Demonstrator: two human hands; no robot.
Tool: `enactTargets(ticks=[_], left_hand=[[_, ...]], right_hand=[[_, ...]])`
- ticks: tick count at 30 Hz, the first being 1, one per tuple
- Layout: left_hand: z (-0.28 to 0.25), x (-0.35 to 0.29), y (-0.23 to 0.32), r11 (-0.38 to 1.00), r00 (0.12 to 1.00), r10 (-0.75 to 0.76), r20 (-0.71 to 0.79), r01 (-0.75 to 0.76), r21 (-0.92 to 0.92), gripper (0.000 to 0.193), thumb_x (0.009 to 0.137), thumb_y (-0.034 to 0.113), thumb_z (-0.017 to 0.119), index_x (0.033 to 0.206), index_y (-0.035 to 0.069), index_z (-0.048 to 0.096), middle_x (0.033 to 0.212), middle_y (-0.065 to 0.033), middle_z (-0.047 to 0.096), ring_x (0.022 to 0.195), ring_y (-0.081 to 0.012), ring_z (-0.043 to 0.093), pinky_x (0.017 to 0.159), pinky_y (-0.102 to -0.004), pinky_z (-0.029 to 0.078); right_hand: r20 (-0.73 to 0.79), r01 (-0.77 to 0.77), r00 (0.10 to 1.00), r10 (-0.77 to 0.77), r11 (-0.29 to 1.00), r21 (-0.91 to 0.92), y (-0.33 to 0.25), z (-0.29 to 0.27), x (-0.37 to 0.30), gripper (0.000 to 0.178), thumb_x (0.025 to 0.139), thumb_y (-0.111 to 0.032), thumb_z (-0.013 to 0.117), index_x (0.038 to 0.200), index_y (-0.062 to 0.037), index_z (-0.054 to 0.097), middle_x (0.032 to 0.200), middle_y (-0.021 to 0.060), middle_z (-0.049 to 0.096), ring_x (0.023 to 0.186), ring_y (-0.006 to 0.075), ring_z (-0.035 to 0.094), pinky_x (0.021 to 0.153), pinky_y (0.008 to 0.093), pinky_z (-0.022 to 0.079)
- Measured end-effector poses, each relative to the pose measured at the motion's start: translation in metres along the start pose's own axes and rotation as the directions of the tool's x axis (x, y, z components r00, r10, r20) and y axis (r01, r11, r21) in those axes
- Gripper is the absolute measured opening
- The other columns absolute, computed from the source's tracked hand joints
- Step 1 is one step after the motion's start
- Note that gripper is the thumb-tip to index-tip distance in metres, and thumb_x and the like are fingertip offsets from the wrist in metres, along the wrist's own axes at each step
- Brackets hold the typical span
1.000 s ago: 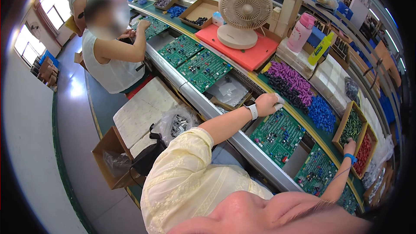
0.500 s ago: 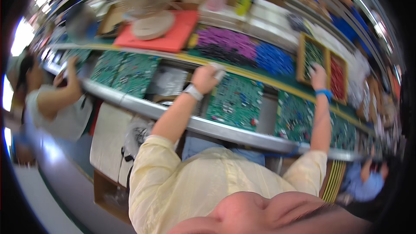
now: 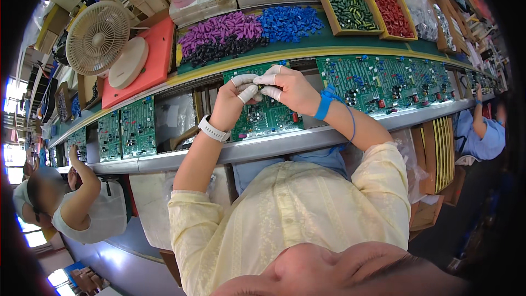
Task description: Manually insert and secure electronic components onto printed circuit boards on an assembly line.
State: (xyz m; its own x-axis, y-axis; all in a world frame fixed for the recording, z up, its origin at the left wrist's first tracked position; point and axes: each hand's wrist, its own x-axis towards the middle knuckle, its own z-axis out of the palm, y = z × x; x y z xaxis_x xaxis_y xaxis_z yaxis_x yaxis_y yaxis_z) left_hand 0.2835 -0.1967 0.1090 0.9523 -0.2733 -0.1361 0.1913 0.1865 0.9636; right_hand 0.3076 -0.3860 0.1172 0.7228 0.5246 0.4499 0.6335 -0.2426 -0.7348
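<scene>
My two hands meet above a green circuit board (image 3: 268, 119) on the line, white finger cots on their fingertips. Between the pinched fingers shows a bit of a small dark capacitor (image 3: 261, 86), mostly hidden. My left hand (image 3: 233, 101), with a pale watch at its wrist, is closed on it from the left. From the right, my right hand (image 3: 296, 89) is closed on the same piece; a blue wrist strap (image 3: 326, 102) with a cord circles that wrist. Beyond stand a box of dark green capacitors (image 3: 348, 5) and a box of red components (image 3: 392, 13).
Purple parts (image 3: 222, 32), black parts (image 3: 227, 49) and blue parts (image 3: 290, 23) lie in heaps on the shelf behind the rail. More boards (image 3: 383, 85) line the track. A fan (image 3: 98, 38) stands far left. Co-workers sit at left and right.
My right hand has left the green capacitor box and come back to meet my left hand over the board. The view has turned, and both hands now pinch together.
</scene>
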Motion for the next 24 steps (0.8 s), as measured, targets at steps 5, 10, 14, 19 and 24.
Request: enactTargets(ticks=[5,10,14,19,24], left_hand=[[-0.014,-0.003,-0.006,0.99,0.993,0.076,-0.091,-0.065,0.126,0.018,0.082,0.004,0.062,0.098,-0.001,0.057,0.084,-0.0047,0.063,0.073,-0.013,0.061,0.068,-0.0248,0.049],[-0.019,-0.013,-0.002,0.623,0.956,0.294,-0.014,-0.18,0.762,0.01,0.077,0.005,0.065,0.086,0.002,0.065,0.084,-0.0105,0.066,0.074,-0.0185,0.064,0.068,-0.0277,0.05],[-0.017,-0.019,-0.005,0.422,0.946,0.272,0.177,-0.283,0.861,0.013,0.072,0.007,0.065,0.084,0.005,0.067,0.081,-0.0134,0.065,0.075,-0.029,0.062,0.072,-0.0329,0.049],[-0.013,-0.015,-0.008,0.27,0.932,0.247,0.265,-0.329,0.905,0.007,0.073,0.009,0.065,0.079,0.007,0.066,0.073,-0.0115,0.064,0.071,-0.0286,0.061,0.084,-0.0389,0.045],[-0.014,-0.012,-0.012,0.205,0.913,0.259,0.315,-0.371,0.905,0.004,0.073,0.01,0.065,0.076,0.008,0.065,0.068,-0.0108,0.062,0.07,-0.0282,0.06,0.09,-0.0458,0.041]], right_hand=[[-0.025,-0.025,0.999,0.023,0.998,-0.062,0.004,0.004,0.001,0.028,0.075,-0.007,0.068,0.103,-0.0057,0.062,0.085,0.0073,0.059,0.073,0.0197,0.059,0.065,0.0285,0.048],[0.189,-0.54,0.841,0.507,0.767,0.346,0.011,-0.008,0.007,0.016,0.08,-0.007,0.064,0.094,0.0002,0.06,0.076,0.0045,0.06,0.065,0.0096,0.056,0.056,0.0233,0.047],[0.224,-0.494,0.869,0.441,0.785,0.374,0.023,-0.007,0.001,0.017,0.08,-0.007,0.062,0.095,0.0017,0.06,0.082,0.0094,0.064,0.071,0.0147,0.062,0.062,0.0267,0.05],[0.226,-0.463,0.886,0.405,0.802,0.378,0.028,-0.004,-0.004,0.015,0.083,-0.006,0.059,0.095,0.0024,0.06,0.089,0.0102,0.064,0.079,0.015,0.063,0.066,0.0264,0.05],[0.273,-0.589,0.808,0.523,0.714,0.379,0.009,-0.014,-0.002,0.016,0.081,-0.01,0.06,0.092,0.0014,0.061,0.083,0.0104,0.065,0.073,0.0151,0.064,0.062,0.028,0.05]])
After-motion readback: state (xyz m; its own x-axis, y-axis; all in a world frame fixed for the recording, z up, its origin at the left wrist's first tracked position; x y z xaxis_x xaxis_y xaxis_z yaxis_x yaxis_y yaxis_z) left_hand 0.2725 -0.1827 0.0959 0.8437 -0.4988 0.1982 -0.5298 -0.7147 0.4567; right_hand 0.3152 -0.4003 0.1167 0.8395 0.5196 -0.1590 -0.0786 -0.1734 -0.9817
